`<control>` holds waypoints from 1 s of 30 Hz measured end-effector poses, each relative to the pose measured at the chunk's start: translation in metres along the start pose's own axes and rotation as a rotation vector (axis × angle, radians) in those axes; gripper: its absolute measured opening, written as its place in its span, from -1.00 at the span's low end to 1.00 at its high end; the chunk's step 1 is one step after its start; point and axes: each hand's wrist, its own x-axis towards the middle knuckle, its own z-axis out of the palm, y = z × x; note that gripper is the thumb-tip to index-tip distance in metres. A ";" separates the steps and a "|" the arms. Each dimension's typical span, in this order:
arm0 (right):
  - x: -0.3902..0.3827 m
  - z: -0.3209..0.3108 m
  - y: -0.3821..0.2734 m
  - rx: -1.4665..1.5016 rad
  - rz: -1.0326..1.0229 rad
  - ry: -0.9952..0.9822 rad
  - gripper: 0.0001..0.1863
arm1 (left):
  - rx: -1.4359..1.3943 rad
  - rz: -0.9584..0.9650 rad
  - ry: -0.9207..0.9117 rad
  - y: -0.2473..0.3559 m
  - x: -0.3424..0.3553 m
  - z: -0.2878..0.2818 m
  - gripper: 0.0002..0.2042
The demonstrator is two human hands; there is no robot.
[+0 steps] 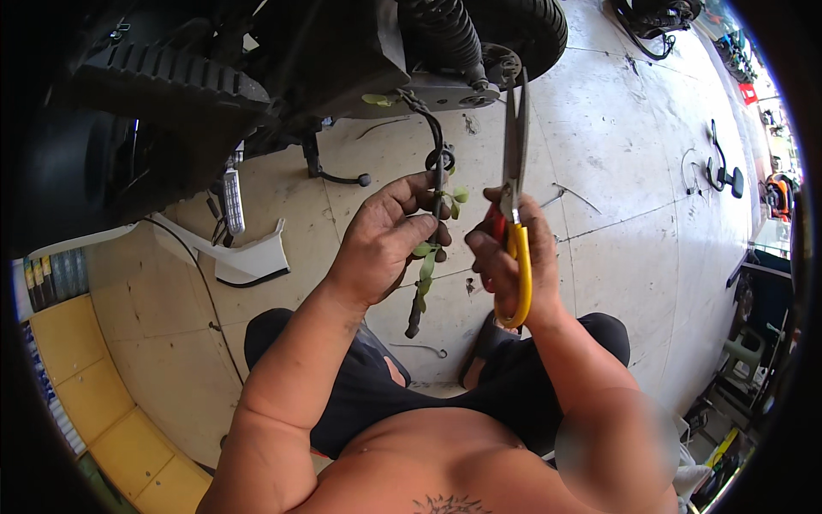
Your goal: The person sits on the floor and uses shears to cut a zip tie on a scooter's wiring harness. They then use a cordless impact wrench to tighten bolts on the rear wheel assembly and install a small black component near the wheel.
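Note:
My left hand (pixel 390 236) has its fingers closed around a dark cable (pixel 438 137) that runs down from the scooter's underside (pixel 342 60). Pale green leaf-like tabs (pixel 426 270) stick out from the cable above and below my grip, and its dark lower end hangs over my lap. Just to the right, my right hand (pixel 518 261) grips scissors (pixel 514 128) by their yellow and red handles, with the long silver blades pointing up beside a rear shock absorber (pixel 441 38). The blades do not touch the cable.
A white body panel (pixel 253 257) lies on the tiled floor at left, near yellow cabinets (pixel 68 343). Loose tools (pixel 415 349) lie by my feet. A mirror (pixel 728 176), a green stool (pixel 741 364) and other clutter are along the right side.

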 end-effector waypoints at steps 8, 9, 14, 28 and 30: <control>0.013 -0.009 -0.011 -0.050 0.124 0.101 -0.47 | 0.052 -0.106 0.060 -0.010 -0.003 -0.003 -0.63; 0.016 -0.009 -0.008 -0.035 0.143 0.109 -0.46 | 0.084 -0.157 0.101 -0.011 -0.003 -0.001 -0.67; 0.018 -0.004 0.021 0.032 0.140 0.063 -0.40 | 0.052 -0.159 0.193 -0.048 0.006 0.001 -0.83; 0.019 -0.012 0.012 0.113 0.246 -0.160 -0.45 | 0.889 0.300 0.234 -0.051 0.016 -0.022 -0.77; 0.021 -0.013 0.004 0.385 0.393 -0.086 -0.42 | 0.583 0.104 0.076 -0.050 0.024 -0.031 -0.82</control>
